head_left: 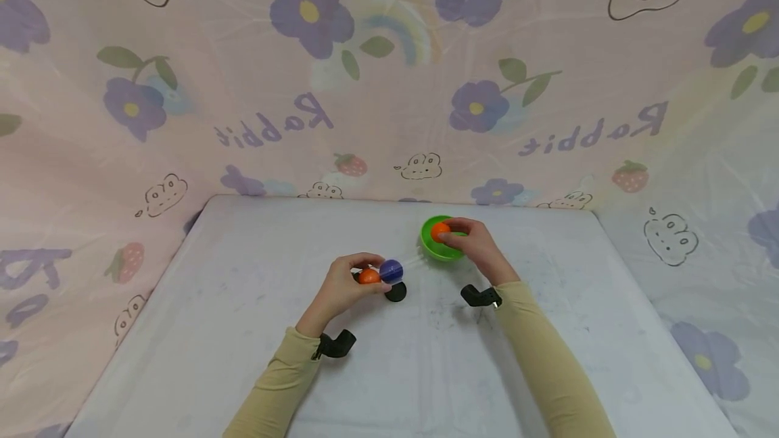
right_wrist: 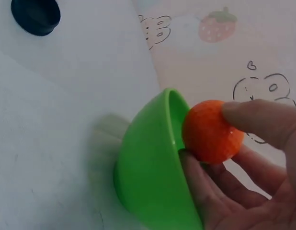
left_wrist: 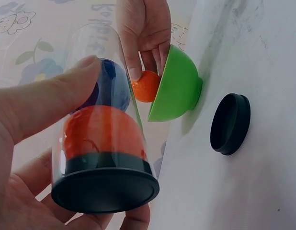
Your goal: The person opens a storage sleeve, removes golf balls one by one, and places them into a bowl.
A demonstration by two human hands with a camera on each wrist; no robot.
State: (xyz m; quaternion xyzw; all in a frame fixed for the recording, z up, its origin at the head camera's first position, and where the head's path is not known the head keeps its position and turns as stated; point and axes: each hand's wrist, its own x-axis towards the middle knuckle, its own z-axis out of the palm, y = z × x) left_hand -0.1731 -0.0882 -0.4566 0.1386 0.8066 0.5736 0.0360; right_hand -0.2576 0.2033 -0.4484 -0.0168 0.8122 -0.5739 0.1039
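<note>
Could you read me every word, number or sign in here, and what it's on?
"Rabbit", mirrored: on the back of the printed backdrop, left of centre.
"Rabbit", mirrored: same backdrop, farther right.
Purple letters on the backdrop at the head view's left edge: cut off, no whole word readable.
No text can be made out on the green bowl, clear tube or loose black cap.

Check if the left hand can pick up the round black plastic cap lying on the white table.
Probably not yet: the cap lies close by, but the left hand grips the clear cylindrical plastic tube.
</note>
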